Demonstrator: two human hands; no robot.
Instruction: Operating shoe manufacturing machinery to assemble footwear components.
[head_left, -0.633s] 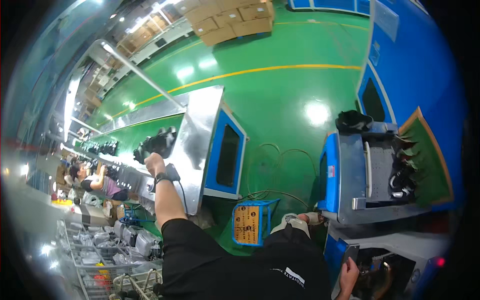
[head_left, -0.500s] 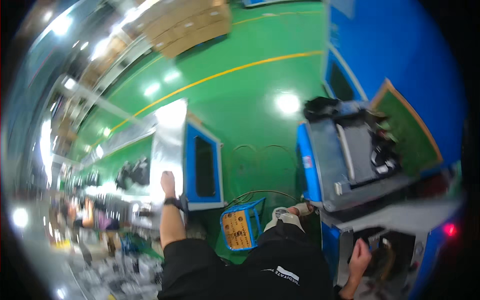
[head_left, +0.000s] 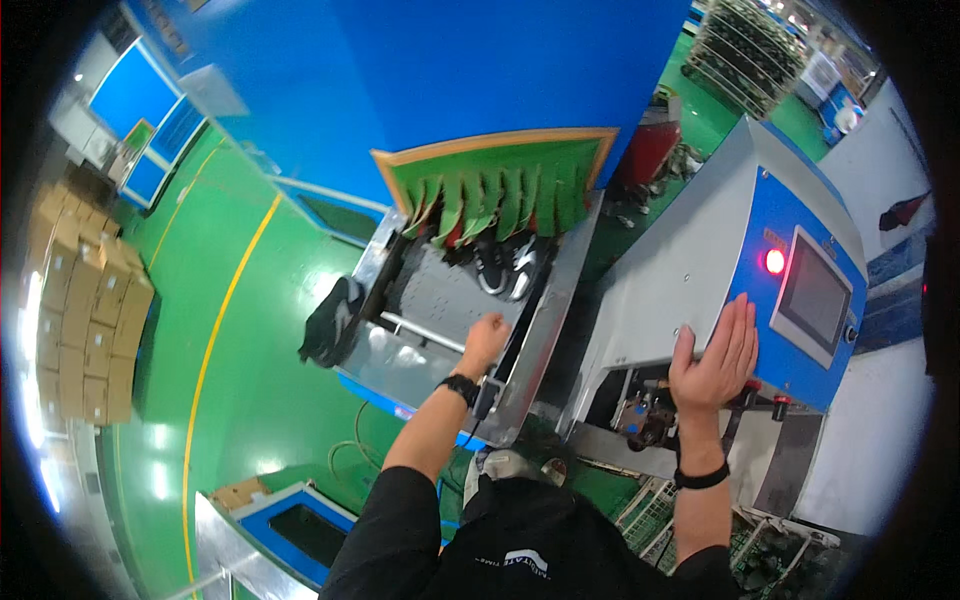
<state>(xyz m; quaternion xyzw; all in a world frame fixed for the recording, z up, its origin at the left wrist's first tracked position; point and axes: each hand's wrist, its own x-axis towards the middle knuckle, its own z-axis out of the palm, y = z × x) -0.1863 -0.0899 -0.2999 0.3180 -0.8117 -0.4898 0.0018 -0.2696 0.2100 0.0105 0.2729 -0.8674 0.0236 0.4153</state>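
Observation:
My left hand [head_left: 487, 340], with a black watch at the wrist, is above the near end of a conveyor [head_left: 440, 290]; its fingers are curled in and nothing shows in them. Ahead of it two black sneakers with white soles, a left one [head_left: 490, 267] and a right one [head_left: 522, 270], lie on the conveyor by green hanging flaps [head_left: 480, 205]. My right hand [head_left: 715, 365] is spread flat, fingers straight, in front of the blue panel of a grey machine [head_left: 690, 250]. I cannot tell whether its palm touches.
A dark bundle [head_left: 335, 322] hangs at the conveyor's left edge. A tall blue housing [head_left: 450, 80] rises behind the flaps. A screen [head_left: 812, 298] and a lit red lamp [head_left: 775, 262] are on the panel. Stacked cartons [head_left: 90, 310] stand far left, and a hose [head_left: 350, 440] lies on the green floor.
The view has swung right, so the conveyor now lies ahead. My left hand has gone from beside a metal table to above the conveyor. My right hand is now raised and flat at the panel.

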